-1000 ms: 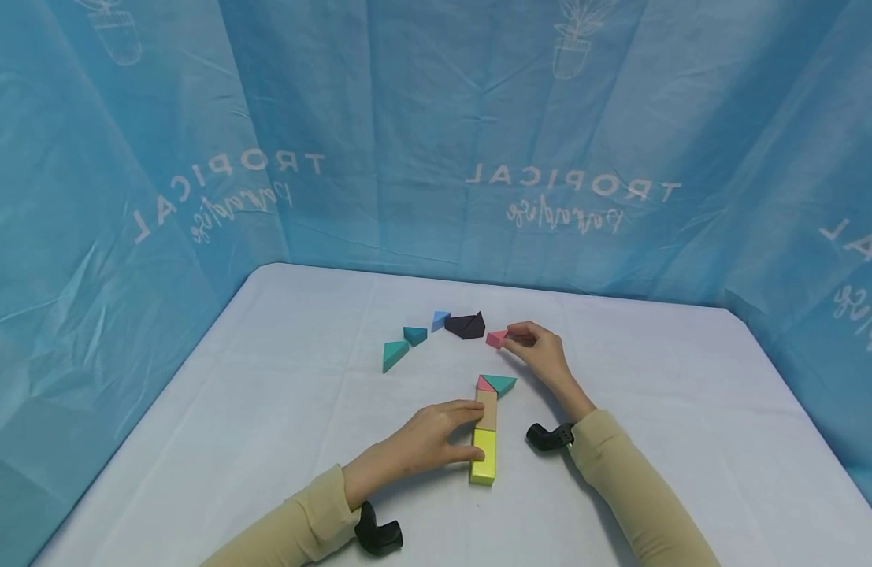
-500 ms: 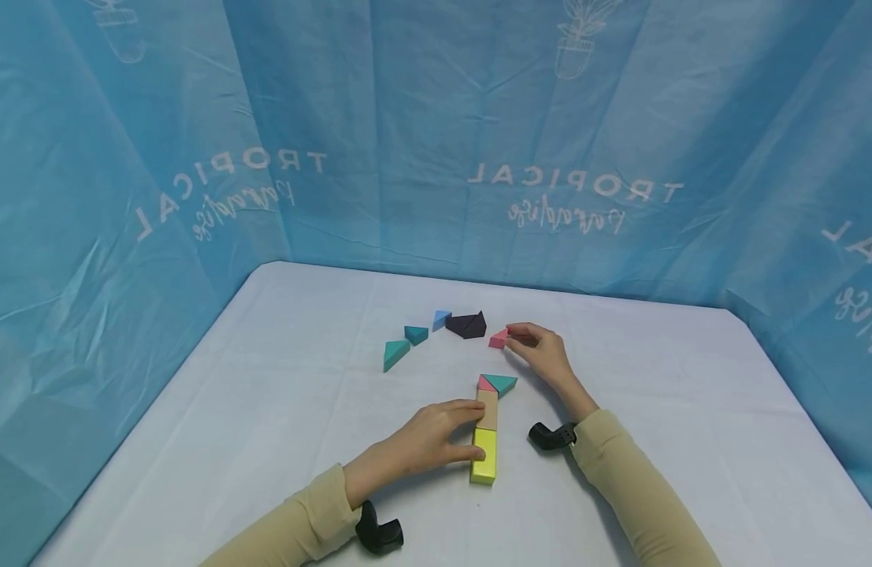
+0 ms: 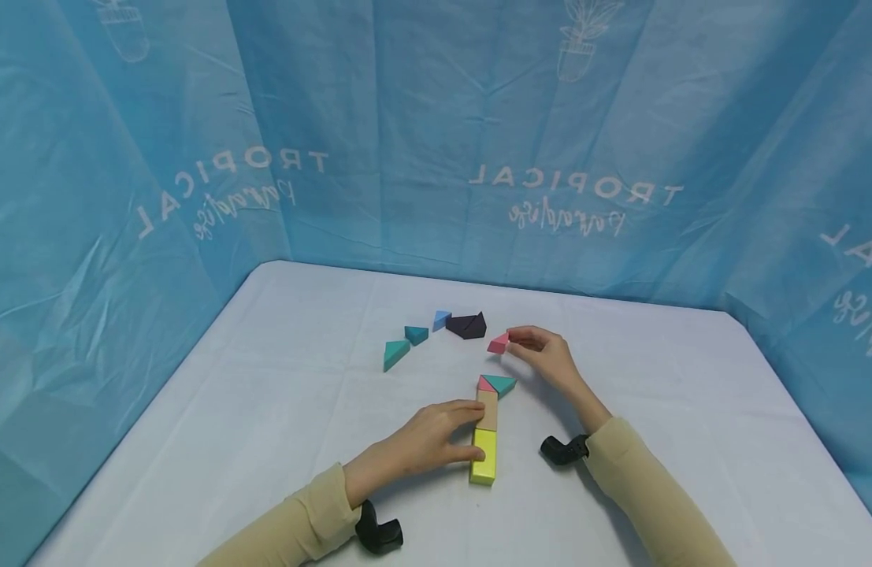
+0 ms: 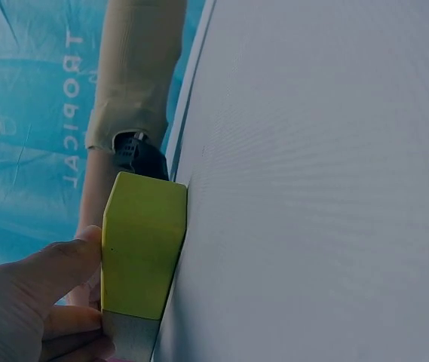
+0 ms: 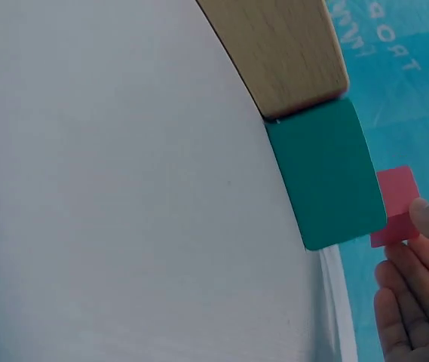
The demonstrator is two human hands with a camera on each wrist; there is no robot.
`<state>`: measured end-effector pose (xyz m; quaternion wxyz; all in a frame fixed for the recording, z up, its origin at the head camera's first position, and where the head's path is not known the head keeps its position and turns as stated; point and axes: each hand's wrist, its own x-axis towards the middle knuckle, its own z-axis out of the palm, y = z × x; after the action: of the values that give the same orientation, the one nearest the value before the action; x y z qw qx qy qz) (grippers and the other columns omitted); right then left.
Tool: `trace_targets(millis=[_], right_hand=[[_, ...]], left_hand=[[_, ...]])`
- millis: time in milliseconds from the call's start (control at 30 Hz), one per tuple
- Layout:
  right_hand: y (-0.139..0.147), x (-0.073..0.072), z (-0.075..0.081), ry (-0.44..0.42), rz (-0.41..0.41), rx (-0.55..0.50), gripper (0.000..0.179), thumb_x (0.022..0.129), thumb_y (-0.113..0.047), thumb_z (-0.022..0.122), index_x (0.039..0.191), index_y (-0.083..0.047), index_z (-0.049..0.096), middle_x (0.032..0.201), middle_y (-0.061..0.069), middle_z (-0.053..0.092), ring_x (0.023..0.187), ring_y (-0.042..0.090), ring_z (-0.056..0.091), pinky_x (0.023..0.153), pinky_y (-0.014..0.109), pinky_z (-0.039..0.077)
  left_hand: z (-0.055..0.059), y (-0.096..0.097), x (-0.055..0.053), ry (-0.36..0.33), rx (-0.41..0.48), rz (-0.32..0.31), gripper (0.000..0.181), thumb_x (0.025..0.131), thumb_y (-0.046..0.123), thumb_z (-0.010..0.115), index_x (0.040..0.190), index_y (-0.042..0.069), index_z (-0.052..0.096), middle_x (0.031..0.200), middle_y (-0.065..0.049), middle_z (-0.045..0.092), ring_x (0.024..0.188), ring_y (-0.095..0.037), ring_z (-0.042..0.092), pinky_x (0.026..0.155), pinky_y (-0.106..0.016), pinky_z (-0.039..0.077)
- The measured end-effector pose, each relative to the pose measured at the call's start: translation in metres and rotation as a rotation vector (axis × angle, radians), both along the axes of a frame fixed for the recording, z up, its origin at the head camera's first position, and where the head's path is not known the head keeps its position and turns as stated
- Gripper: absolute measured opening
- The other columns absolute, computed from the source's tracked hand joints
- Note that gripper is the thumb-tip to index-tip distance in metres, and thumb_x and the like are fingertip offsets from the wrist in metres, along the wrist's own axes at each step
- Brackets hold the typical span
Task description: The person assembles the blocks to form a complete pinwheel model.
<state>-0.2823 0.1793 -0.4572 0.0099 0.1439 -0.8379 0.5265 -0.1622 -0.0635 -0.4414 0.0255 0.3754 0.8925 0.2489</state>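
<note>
Left hand (image 3: 432,438) against yellow block (image 3: 486,442), pink block (image 3: 499,344) in right hand (image 3: 547,357).

Looks forward and down from the head, well back, over the white cloth-covered table (image 3: 265,441); sideways from each wrist, close up: left on the yellow rectangular block (image 4: 145,245), right on the teal triangular block (image 5: 327,177). Shares both with the head view.

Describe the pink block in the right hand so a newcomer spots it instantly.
On the white table, find the row of blocks, then the right hand beyond it. That hand pinches the pink triangular block; the other pink piece lies in the row.
</note>
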Motion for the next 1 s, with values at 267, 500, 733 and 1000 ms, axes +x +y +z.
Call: trace_targets(millis=[267, 500, 733, 1000], right_hand=[[-0.013, 0.035, 0.03, 0.001, 0.075, 0.012, 0.031, 0.089, -0.008, 0.066, 0.116, 0.006, 0.061, 0.112, 0.02, 0.063, 0.1, 0.032, 0.06, 0.083, 0.022, 0.05], [-0.01, 0.028, 0.012, -0.031, 0.117, 0.037, 0.031, 0.089, -0.009, 0.066, 0.116, 0.005, 0.062, 0.11, 0.019, 0.064, 0.099, 0.031, 0.062, 0.084, 0.035, 0.051], [-0.001, 0.013, -0.013, -0.04, 0.127, 0.048, 0.035, 0.088, -0.022, 0.069, 0.117, -0.003, 0.064, 0.111, 0.011, 0.065, 0.1, 0.025, 0.062, 0.087, 0.041, 0.05], [-0.007, 0.018, -0.004, 0.0, 0.111, 0.051, 0.033, 0.091, -0.025, 0.065, 0.114, -0.001, 0.066, 0.109, 0.01, 0.066, 0.102, 0.024, 0.062, 0.089, 0.043, 0.049]], left_hand=[[0.001, 0.0, 0.0, 0.005, -0.013, 0.003, 0.06, 0.085, 0.043, 0.068, 0.129, 0.004, 0.057, 0.134, -0.005, 0.054, 0.125, -0.015, 0.047, 0.1, -0.031, 0.04], [0.001, 0.001, 0.0, 0.003, -0.018, 0.005, 0.061, 0.085, 0.044, 0.068, 0.129, 0.004, 0.057, 0.134, -0.005, 0.054, 0.125, -0.015, 0.047, 0.1, -0.031, 0.04], [0.001, 0.001, 0.0, 0.009, -0.011, 0.001, 0.06, 0.085, 0.044, 0.068, 0.129, 0.004, 0.057, 0.133, -0.005, 0.054, 0.124, -0.016, 0.047, 0.1, -0.031, 0.04], [-0.001, 0.0, 0.0, 0.021, -0.004, -0.005, 0.06, 0.085, 0.043, 0.068, 0.128, 0.003, 0.058, 0.133, -0.005, 0.054, 0.124, -0.016, 0.048, 0.1, -0.031, 0.04]])
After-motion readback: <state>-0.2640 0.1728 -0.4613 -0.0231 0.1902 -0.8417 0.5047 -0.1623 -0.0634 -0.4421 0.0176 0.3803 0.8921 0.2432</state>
